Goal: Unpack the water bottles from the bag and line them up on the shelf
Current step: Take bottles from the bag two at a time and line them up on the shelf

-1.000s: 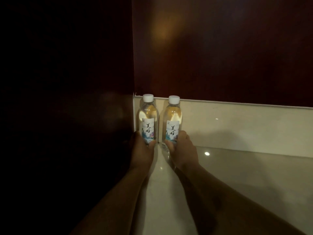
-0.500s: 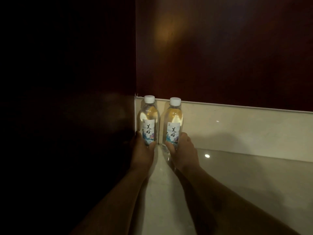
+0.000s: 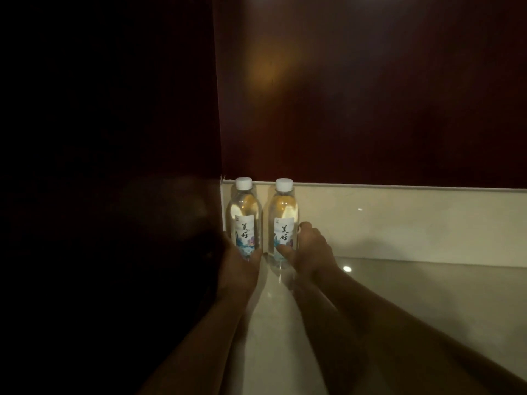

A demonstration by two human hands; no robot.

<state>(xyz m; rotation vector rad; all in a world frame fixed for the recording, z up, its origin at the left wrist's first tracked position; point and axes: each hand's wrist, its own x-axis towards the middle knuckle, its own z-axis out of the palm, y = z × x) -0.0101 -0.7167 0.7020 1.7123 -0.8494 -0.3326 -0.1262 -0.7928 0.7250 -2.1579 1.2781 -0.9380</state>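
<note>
Bottles: left bottle [image 3: 244,220] and right bottle [image 3: 283,223] upright on the shelf [image 3: 399,303], back corner at 11 o'clock. My left hand [image 3: 238,269] grasps one, right hand [image 3: 309,252] the other. I'd square both against the backsplash [image 3: 399,220], release straight back. Side wall [image 3: 114,195] tight at 9; open shelf toward 3.

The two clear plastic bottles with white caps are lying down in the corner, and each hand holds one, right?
Not lying down: the head view shows both clear plastic bottles standing upright in the corner, the left hand and the right hand each holding one.
</note>
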